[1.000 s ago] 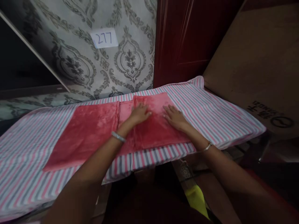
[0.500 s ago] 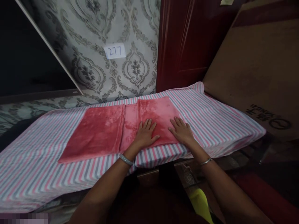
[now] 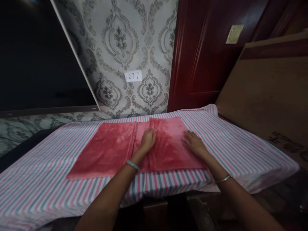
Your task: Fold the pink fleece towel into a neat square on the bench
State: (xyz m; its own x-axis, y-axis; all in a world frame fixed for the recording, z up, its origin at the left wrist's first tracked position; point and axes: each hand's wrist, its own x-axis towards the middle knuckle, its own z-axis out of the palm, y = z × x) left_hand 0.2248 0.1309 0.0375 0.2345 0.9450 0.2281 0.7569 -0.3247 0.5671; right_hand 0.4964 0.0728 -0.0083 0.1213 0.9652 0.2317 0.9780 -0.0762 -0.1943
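A pink plush cloth (image 3: 108,150) lies on a striped sheet (image 3: 48,183) that covers a table. The cloth's right part is folded over into a thicker panel (image 3: 170,147). My left hand (image 3: 147,140) rests flat on the left edge of that folded panel, fingers stretched out. My right hand (image 3: 194,142) lies flat on the panel's right edge, fingers spread. Each wrist wears a thin bangle.
Patterned wallpaper with a paper label reading 277 (image 3: 133,76) is behind the table. A dark red door (image 3: 204,54) stands at the back right. A large cardboard sheet (image 3: 269,96) leans at the right. A dark screen (image 3: 36,57) fills the upper left.
Both hands slid toward me over the folded panel, then back up it, and now sit further apart at its edges. The camera tilted up, showing more wall.
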